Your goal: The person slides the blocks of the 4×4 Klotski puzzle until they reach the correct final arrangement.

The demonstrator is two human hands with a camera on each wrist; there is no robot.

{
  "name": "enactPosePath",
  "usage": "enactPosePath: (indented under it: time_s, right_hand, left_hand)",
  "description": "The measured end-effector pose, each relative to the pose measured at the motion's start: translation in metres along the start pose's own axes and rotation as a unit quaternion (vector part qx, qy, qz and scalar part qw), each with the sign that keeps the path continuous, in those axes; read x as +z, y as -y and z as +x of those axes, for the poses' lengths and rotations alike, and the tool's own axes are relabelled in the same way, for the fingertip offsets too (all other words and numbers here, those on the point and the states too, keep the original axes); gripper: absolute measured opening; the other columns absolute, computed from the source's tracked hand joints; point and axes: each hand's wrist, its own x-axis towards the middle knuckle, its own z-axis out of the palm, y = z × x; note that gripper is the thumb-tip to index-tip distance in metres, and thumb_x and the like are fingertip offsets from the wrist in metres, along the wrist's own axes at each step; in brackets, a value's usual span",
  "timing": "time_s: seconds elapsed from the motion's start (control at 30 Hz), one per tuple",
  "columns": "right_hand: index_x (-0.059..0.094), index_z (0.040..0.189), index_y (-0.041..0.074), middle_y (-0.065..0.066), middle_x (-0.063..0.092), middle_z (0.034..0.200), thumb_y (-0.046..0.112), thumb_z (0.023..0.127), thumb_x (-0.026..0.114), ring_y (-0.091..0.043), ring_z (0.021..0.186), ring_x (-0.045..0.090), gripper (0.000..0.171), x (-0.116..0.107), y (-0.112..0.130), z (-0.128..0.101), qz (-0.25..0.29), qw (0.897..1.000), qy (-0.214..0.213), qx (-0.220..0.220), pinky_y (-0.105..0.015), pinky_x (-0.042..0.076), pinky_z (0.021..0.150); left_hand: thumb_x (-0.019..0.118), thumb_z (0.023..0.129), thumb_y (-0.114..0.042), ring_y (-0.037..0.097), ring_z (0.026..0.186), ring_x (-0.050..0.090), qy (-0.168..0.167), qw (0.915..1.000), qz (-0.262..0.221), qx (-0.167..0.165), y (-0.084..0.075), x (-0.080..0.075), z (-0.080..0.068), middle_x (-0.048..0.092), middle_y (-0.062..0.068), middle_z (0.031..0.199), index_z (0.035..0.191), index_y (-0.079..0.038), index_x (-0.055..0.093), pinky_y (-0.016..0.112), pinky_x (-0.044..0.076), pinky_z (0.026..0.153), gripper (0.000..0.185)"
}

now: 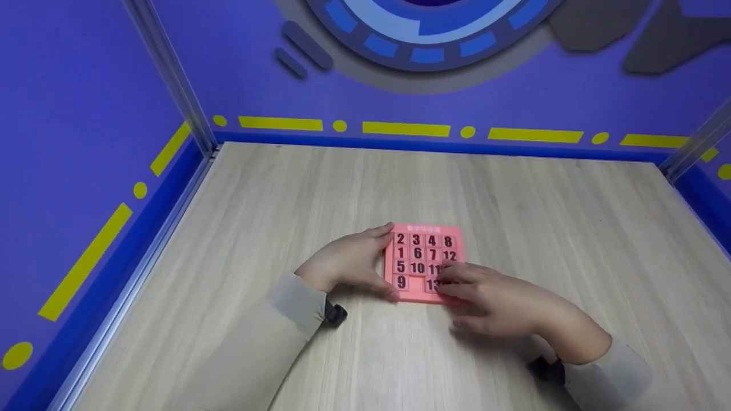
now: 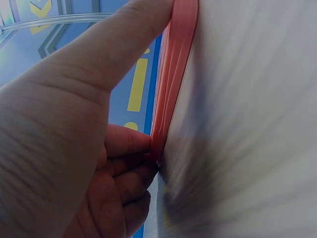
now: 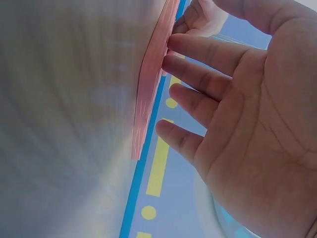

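A pink sliding number puzzle (image 1: 417, 260) lies flat on the table, its black-numbered tiles facing up. The top row reads 2, 3, 4, 8, and a gap shows in the bottom row between tile 9 (image 1: 401, 282) and tile 13 (image 1: 432, 285). My left hand (image 1: 351, 260) holds the puzzle's left side, thumb at the near corner and fingers at the far one. Over the lower right tiles, my right hand (image 1: 494, 299) touches the surface with extended fingertips. It hides the bottom right corner. In the right wrist view its fingers (image 3: 198, 74) are spread and nearly straight.
The pale wood-grain table (image 1: 342, 188) extends around the puzzle on all sides. Blue panels (image 1: 274, 97) with yellow dashes and dots stand along the back and left, joined by a metal post (image 1: 177, 85). Both wrists wear black straps (image 1: 335, 314).
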Motion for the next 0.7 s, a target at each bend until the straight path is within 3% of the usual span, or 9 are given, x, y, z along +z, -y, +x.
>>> enactPosePath:
  time_s: [0.27,0.5,0.7]
  right_hand:
    - [0.063,0.163,0.017,-0.005,0.055,0.175,0.04,0.107,0.076,-0.04,0.168,0.044,0.062,0.0006,0.001,-0.0019,0.022,0.999,0.032,0.02,-0.066,0.037,0.138]
    - [0.07,0.156,0.015,-0.009,0.058,0.171,0.039,0.108,0.076,-0.04,0.161,0.053,0.054,-0.003,0.0035,-0.0034,0.011,1.0,0.021,0.016,-0.066,0.043,0.134]
    - [0.068,0.158,0.016,-0.006,0.058,0.172,0.041,0.108,0.076,-0.036,0.163,0.053,0.057,0.0006,0.0071,-0.0011,0.015,0.999,0.031,0.0,-0.064,0.044,0.134]
  left_hand:
    - [0.1,0.076,-0.065,0.024,0.176,0.028,-0.001,1.0,-0.004,0.0,0.0007,-0.0003,-0.0006,0.022,0.002,0.191,0.178,-0.008,0.035,0.039,0.029,0.145,0.134]
    - [0.099,0.076,-0.067,0.023,0.177,0.026,-0.001,1.0,0.003,0.001,0.0013,0.0003,0.0002,0.02,0.002,0.192,0.179,-0.008,0.033,0.038,0.027,0.145,0.136]
    - [0.1,0.075,-0.067,0.023,0.177,0.026,-0.002,1.0,-0.003,-0.001,0.0018,0.001,0.0007,0.021,0.0,0.191,0.179,-0.01,0.034,0.038,0.028,0.145,0.135]
